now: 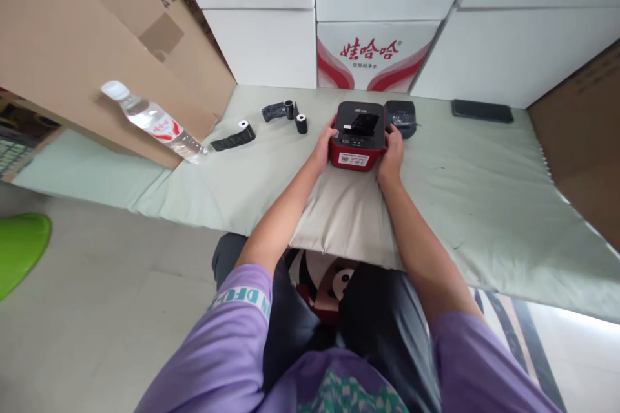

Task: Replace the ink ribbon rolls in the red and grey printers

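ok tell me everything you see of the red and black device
The device is a block with rounded corners, red below and black on top, apparently plastic. Its top bears a shiny dark panel and pale markings; its near side has a white label, print too small to read. It seems to sit upright on the cloth, the left hand and right hand against opposite sides.

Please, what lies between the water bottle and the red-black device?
The head view shows three small black rolls there, plus the left hand, which touches the device.
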The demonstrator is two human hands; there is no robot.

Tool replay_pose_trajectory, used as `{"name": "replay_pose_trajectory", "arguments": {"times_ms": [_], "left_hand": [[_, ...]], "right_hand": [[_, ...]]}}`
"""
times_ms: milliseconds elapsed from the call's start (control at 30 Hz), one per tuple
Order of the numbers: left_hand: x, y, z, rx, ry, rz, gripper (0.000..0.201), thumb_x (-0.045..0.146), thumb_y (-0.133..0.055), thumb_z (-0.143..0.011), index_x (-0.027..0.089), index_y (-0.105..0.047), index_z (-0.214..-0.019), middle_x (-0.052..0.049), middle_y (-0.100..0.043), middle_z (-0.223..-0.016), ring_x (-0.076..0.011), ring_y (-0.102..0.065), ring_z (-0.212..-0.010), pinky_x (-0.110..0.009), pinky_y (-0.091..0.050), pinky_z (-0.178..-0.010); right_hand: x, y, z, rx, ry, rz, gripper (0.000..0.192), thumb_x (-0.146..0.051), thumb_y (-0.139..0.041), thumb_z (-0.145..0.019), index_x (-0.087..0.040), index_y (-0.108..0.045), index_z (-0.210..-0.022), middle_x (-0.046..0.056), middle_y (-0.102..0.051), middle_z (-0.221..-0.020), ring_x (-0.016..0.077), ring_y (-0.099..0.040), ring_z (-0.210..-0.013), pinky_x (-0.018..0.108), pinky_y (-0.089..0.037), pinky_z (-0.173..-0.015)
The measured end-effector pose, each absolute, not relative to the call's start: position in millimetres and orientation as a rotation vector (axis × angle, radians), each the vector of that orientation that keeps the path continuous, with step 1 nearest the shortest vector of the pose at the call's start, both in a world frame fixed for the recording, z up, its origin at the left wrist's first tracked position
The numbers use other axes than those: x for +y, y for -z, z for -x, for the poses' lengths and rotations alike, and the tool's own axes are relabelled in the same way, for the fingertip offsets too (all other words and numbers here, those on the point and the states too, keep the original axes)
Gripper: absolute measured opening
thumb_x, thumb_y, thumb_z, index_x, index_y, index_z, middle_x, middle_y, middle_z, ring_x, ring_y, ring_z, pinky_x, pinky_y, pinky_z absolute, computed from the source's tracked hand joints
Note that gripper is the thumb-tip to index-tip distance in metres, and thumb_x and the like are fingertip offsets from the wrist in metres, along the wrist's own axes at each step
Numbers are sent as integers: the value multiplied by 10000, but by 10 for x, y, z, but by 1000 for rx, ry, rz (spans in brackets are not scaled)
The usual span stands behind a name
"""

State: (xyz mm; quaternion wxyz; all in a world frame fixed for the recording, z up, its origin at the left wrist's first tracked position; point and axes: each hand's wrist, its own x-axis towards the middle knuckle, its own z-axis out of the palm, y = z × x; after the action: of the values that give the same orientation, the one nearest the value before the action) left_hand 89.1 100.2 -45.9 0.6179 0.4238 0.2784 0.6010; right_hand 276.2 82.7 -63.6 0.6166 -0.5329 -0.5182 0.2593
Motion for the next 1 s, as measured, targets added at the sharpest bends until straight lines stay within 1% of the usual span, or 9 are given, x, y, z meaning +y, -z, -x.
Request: {"name": "replay_pose_trajectory", "arguments": {"times_ms": [67, 133, 267, 433, 567, 700, 767, 867, 1000], "left_hand": [[993, 451, -864, 627, -1343, -1011, 500, 252, -516, -889, 234, -667, -1365, -10, -730, -1440, -233, -604, -1461, -393, -468, -1239], [1001, 426, -831, 669, -1297, -1035, 535, 264, -528, -898, 235, -630, -1422, -20, -711, -1469, -254, -570, -1500, -423, -468, -1241], [1035, 399, -778, 817, -1272, -1043, 633, 281, -566, -908, 240, -541, -1538, -27, -585, -1622, -264, -476, -1581, -435, -412, -1291], [1038, 431, -752, 841, -1263, -1053, 685, 300, -576, -934, 257, -466, -1608, -31, -497, -1694, -287, -441, -1605, -490, -378, -1310], [992, 402, -756, 814, -1243, -996, 727, 283, -590, -911, 238, -448, -1622, -36, -517, -1682, -283, -453, -1597, -472, -343, -1337], [936, 351, -768, 769, -1237, -957, 788, 288, -604, -866, 205, -427, -1630, -52, -563, -1647, -281, -489, -1569, -463, -316, -1353], [924, 340, -768, 767, -1230, -971, 803, 298, -612, -852, 194, -432, -1627, -63, -584, -1628, -281, -507, -1554, -449, -333, -1343], [919, 332, -741, 808, -1219, -1031, 764, 323, -617, -845, 213, -491, -1590, -61, -599, -1611, -286, -530, -1533, -435, -384, -1310], [917, 228, -642, 981, -1228, -1236, 565, 370, -569, -912, 248, -625, -1461, -52, -614, -1590, -292, -568, -1491, -430, -476, -1219]], "right_hand": [[811, 648, -2746, -1139, -644, 1255, 892, -831, -269, -907, -204, -512, -1493, 157, -678, -1343, 272, -698, -1223, 482, -588, -1010], [788, 648, -2729, -1104, -711, 1251, 902, -843, -281, -884, -207, -496, -1487, 158, -674, -1349, 273, -708, -1205, 475, -592, -988], [769, 623, -2721, -1026, -781, 1218, 867, -850, -338, -846, -213, -512, -1408, 165, -674, -1346, 266, -723, -1135, 454, -603, -926], [750, 584, -2718, -1026, -773, 1239, 799, -831, -358, -834, -218, -530, -1316, 157, -681, -1322, 257, -714, -1115, 451, -596, -932], [730, 567, -2694, -969, -776, 1170, 720, -806, -452, -817, -221, -560, -1223, 140, -704, -1237, 250, -707, -1048, 431, -591, -893], [740, 587, -2677, -927, -791, 1119, 613, -761, -518, -845, -240, -602, -1157, 85, -710, -1103, 224, -690, -971, 395, -568, -848], [747, 600, -2679, -928, -781, 1115, 572, -743, -542, -855, -246, -618, -1128, 60, -700, -1048, 212, -676, -939, 384, -555, -845], [750, 601, -2686, -942, -736, 1123, 526, -722, -549, -878, -247, -639, -1085, 45, -685, -1012, 203, -651, -925, 383, -546, -872], [750, 581, -2686, -993, -684, 1141, 484, -684, -549, -915, -235, -653, -1064, 50, -677, -1028, 219, -633, -991, 410, -516, -976]]}}
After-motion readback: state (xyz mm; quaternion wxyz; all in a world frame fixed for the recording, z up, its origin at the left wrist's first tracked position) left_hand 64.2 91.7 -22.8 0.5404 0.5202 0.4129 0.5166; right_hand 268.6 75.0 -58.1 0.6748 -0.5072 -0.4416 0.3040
